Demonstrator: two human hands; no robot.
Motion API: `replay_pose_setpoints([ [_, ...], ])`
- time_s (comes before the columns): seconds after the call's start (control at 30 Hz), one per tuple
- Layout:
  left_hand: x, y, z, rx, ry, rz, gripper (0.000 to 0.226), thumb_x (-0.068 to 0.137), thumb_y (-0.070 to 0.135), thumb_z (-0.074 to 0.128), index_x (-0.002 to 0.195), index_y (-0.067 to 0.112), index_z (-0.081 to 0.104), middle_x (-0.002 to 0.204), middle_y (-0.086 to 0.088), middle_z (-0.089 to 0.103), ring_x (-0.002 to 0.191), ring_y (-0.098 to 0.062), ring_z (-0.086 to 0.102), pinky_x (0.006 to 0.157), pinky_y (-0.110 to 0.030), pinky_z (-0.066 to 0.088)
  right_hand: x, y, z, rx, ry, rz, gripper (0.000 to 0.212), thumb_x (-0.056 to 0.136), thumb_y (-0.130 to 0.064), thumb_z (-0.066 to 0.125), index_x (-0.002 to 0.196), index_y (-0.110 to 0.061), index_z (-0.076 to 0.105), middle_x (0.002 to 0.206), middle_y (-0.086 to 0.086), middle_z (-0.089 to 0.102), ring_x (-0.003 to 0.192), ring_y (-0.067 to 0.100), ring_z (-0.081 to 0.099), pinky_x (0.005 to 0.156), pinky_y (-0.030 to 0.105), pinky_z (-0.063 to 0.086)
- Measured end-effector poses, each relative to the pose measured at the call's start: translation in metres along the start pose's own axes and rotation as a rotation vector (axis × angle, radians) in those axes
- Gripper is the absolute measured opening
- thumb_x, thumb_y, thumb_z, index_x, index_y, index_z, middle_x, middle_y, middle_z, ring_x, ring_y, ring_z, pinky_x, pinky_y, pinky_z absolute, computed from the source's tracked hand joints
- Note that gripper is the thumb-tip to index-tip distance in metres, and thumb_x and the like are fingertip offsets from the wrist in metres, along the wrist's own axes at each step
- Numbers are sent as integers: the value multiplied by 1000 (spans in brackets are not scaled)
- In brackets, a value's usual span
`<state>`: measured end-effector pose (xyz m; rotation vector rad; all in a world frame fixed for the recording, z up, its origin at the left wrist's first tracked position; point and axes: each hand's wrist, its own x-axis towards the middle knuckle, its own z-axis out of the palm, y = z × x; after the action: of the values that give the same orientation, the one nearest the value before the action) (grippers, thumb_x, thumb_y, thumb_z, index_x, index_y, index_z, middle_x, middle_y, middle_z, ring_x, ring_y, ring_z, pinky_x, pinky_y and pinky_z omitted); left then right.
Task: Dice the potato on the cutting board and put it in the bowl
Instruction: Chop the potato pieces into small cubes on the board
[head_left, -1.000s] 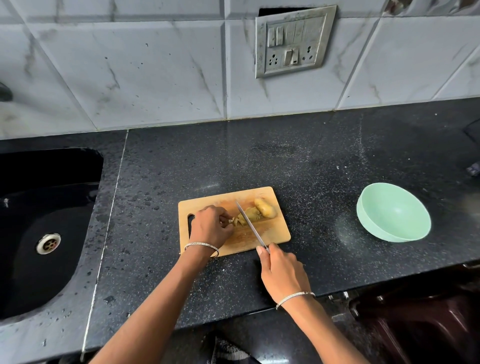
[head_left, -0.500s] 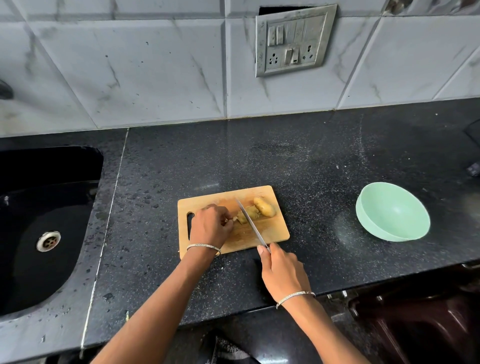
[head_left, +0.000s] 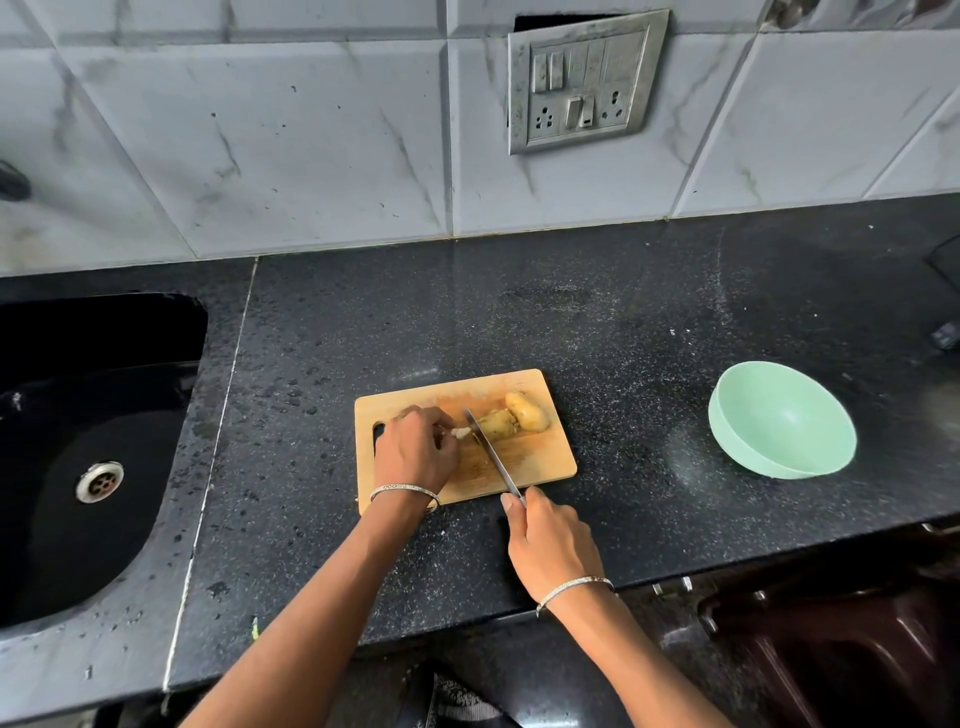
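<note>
A small wooden cutting board (head_left: 540, 462) lies on the black counter. On it sit potato pieces: a rounded yellow half (head_left: 527, 412) at the right and a cut piece (head_left: 497, 425) beside it. My left hand (head_left: 415, 449) pinches the left end of the cut piece with curled fingers. My right hand (head_left: 550, 545) grips the handle of a knife (head_left: 491, 452) at the board's near edge. The blade runs up and left across the cut piece, just right of my left fingertips. An empty mint-green bowl (head_left: 782, 418) stands on the counter to the right.
A black sink (head_left: 93, 452) with a metal drain is set into the counter at the left. A tiled wall with a switch panel (head_left: 584, 80) rises behind. A dark brown plastic object (head_left: 841, 660) sits below the counter edge at the lower right.
The scene is almost the same. The knife blade has shifted slightly left along the cut potato piece, closer to my left fingertips. Both hands keep their hold.
</note>
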<state>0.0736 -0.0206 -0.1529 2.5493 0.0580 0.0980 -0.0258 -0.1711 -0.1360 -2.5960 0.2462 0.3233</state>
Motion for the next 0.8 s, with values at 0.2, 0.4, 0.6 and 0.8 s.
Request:
replay_pose_setpoints([
  [0.2,2,2,-1,34,-79,85,22,79,20,65,96,32,74,92,1,65,84,-19,61,71,-29,47,1,1,-2,5,-3,4,37,102,-46,29,98,-16,50,102,14,64,96,40,61,66,38,36],
  [0.4,6,4,0,50,-66,73,9,84,22,69,93,20,73,95,-2,65,91,-23,59,71,-31,41,1,-1,-3,8,-7,-4,38,102,-47,28,98,-16,50,101,14,64,96,39,62,65,38,36],
  [0.6,0,-5,4,44,-45,84,9,84,24,71,85,15,70,91,-1,64,84,-25,60,65,-31,39,1,-4,0,13,-33,-9,36,102,-47,28,95,-17,48,99,13,64,94,39,62,66,39,38],
  [0.8,-3,-5,6,75,-57,95,13,90,24,62,93,11,62,102,-7,59,89,-30,59,78,-42,47,0,-7,2,0,-25,-3,38,102,-47,29,99,-16,50,100,13,64,95,39,62,67,39,39],
])
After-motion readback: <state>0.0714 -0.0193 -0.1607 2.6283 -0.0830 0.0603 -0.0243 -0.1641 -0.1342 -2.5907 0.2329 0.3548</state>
